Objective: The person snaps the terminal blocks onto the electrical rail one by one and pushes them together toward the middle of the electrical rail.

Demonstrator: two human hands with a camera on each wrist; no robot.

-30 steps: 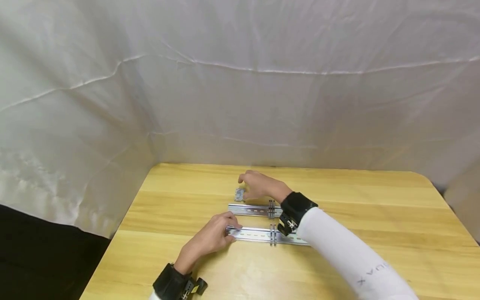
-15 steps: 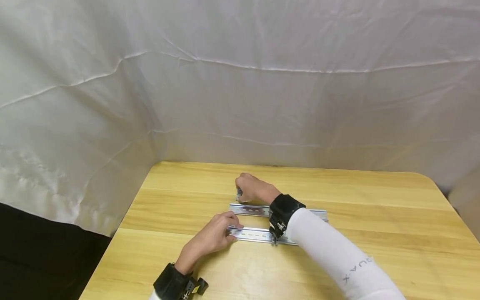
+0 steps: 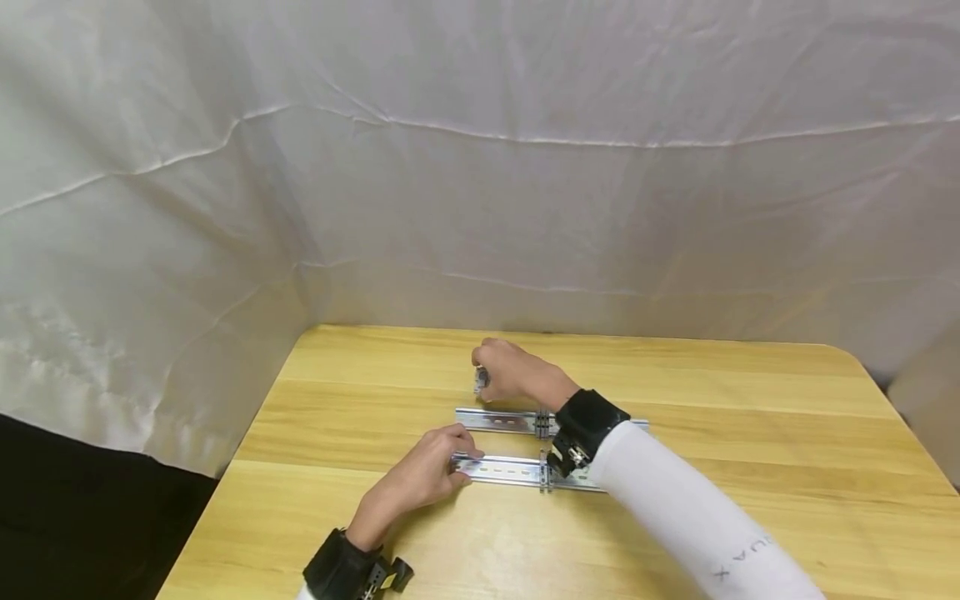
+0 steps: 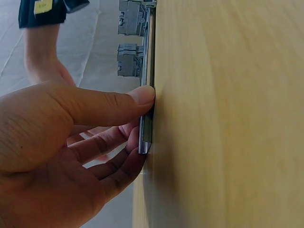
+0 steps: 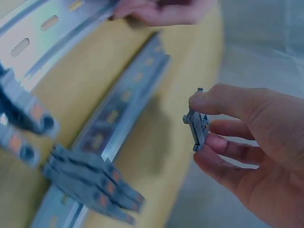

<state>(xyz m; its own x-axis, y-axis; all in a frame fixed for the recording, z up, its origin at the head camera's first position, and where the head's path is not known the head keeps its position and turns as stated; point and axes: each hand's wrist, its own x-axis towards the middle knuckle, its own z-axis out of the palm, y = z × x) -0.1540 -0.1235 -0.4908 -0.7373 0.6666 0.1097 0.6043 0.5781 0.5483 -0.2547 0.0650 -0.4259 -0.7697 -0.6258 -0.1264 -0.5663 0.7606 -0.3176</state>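
My right hand (image 3: 510,371) pinches a small grey terminal block (image 5: 197,124) between thumb and fingertips, just beyond the far rail. In the head view the block (image 3: 481,380) shows at the fingertips. My left hand (image 3: 429,468) grips the left end of the near metal DIN rail (image 3: 498,470), thumb on the near edge and fingers on the far edge. Grey terminal blocks (image 3: 545,471) are clipped upright on that near rail, under the right wrist. The far DIN rail (image 3: 495,420) lies parallel behind it, with more grey terminal blocks (image 5: 90,183) clipped side by side on it.
Both rails lie on a wooden table (image 3: 360,400). A pale fabric curtain (image 3: 480,208) hangs along the table's back and left sides. My right sleeve (image 3: 697,508) crosses over the right part of the near rail.
My right hand has closed its fingers on the loose terminal block and picked it up from the table behind the far rail. My left hand has stayed on the near rail.
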